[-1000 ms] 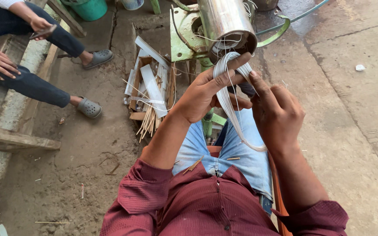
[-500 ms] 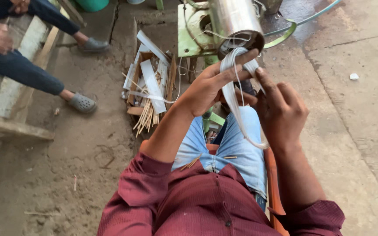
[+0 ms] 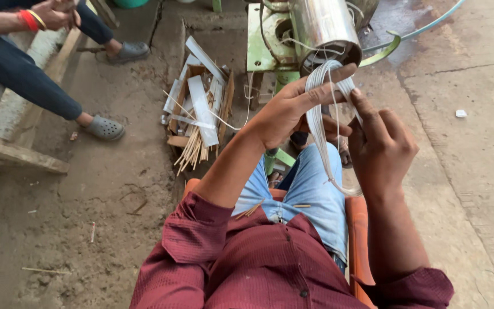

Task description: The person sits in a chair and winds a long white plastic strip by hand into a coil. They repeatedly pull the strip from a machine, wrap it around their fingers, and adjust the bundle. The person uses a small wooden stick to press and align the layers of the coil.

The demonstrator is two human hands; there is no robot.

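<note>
Wire coil (image 3: 322,123) between both hands, metal cylinder (image 3: 322,26) beyond, strip pile (image 3: 198,111) left

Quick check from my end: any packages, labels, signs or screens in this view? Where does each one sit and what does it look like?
None in view: no package, label, sign or screen.
Closest things: flat pale strips piled on the ground left of the green machine base, blank as far as I can tell.
A small white scrap lies on the concrete at right, too small to identify.
</note>
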